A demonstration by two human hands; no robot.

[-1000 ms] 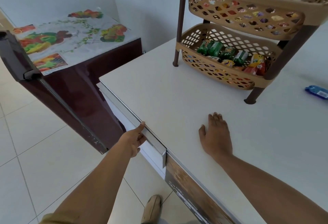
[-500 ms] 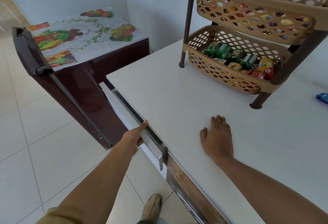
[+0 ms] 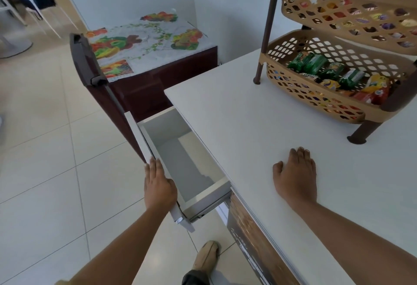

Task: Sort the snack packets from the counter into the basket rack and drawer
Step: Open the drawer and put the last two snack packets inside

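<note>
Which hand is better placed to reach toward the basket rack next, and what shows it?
Right, most likely. The right hand lies flat and free on the counter, on the side of the basket rack. The left hand holds the front of the open drawer, farther from the rack.

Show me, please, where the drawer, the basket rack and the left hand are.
drawer (image 3: pixel 180 158): head view, its bare inside floor.
basket rack (image 3: pixel 266 32): head view, its near-left brown leg.
left hand (image 3: pixel 159 185): head view, the back of the hand.
</note>
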